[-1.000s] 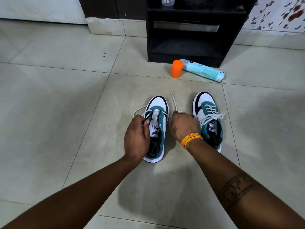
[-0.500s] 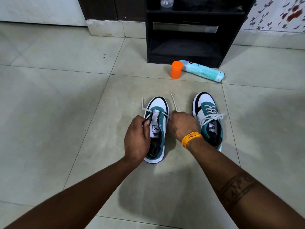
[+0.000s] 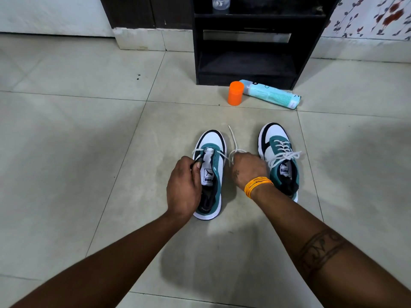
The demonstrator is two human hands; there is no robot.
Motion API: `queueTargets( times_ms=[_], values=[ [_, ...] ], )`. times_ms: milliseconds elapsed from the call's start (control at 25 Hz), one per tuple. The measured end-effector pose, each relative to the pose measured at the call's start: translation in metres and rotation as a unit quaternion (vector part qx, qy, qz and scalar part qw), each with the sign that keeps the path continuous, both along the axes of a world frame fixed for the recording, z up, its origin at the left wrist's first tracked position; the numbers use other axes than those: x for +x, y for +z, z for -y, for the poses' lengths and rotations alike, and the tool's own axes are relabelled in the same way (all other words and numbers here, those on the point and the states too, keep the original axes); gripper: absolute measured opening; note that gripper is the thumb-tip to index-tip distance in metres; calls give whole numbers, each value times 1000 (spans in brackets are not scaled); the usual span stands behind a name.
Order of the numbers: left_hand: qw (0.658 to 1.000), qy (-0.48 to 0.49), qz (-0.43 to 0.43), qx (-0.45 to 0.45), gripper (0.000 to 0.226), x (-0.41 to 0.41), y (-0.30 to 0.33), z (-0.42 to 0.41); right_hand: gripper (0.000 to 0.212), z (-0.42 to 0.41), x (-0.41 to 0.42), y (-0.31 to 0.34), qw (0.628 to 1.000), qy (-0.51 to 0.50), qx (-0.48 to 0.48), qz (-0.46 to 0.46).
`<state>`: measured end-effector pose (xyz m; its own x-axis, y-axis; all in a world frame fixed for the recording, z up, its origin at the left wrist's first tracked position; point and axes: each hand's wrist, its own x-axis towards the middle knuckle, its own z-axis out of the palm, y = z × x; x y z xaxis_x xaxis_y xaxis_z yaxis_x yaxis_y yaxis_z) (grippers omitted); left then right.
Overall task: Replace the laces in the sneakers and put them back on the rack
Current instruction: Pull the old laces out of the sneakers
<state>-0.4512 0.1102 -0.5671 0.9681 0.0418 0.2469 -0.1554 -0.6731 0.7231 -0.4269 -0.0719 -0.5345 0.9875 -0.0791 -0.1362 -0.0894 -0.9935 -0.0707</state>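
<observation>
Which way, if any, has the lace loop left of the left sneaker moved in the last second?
Yes. The lace has been drawn rightward, in against the left sneaker at its eyelets; earlier it looped out over the floor.

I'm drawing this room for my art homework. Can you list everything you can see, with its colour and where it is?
left sneaker: 1, white, teal and black, on the floor in the middle, only partly laced
lace: 1, white, threaded low on that sneaker, one end trailing on the floor between the shoes
right sneaker: 1, same colours, beside it on the right, laced and tied
cap: 1, orange, upright on the floor in front of the rack
bottle: 1, pale blue-green, lying on its side by the cap
rack: 1, black, against the wall
clear bottle: 1, on the rack's top shelf
floor: pale tiles
left hand: pinches the lace at the sneaker's left side
right hand: orange bangles on the wrist, grips the lace's other end
</observation>
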Motion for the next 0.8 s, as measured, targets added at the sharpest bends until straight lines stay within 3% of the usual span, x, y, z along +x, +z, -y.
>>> queueTargets(
  times_ms=[80, 280, 360, 600, 800],
  values=[
    [1000, -1, -2, 2, 21, 0, 0, -1, 25, 2, -3, -2, 999, -15, -3, -28],
    [1000, 3, -3, 8, 24, 0, -1, 1, 21, -14, 5, 1, 993, 44, 37, 103],
    [1000, 4, -3, 7, 24, 0, -1, 1, 19, -16, 7, 1, 993, 66, 24, 97],
    [1000, 2, -9, 11, 23, 0, 1, 0, 23, -2, 5, -4, 998, -24, 44, 32],
    [1000, 2, 0, 13, 23, 0, 0, 0, 22, -14, 9, 0, 991, 76, 23, 104]
  ],
)
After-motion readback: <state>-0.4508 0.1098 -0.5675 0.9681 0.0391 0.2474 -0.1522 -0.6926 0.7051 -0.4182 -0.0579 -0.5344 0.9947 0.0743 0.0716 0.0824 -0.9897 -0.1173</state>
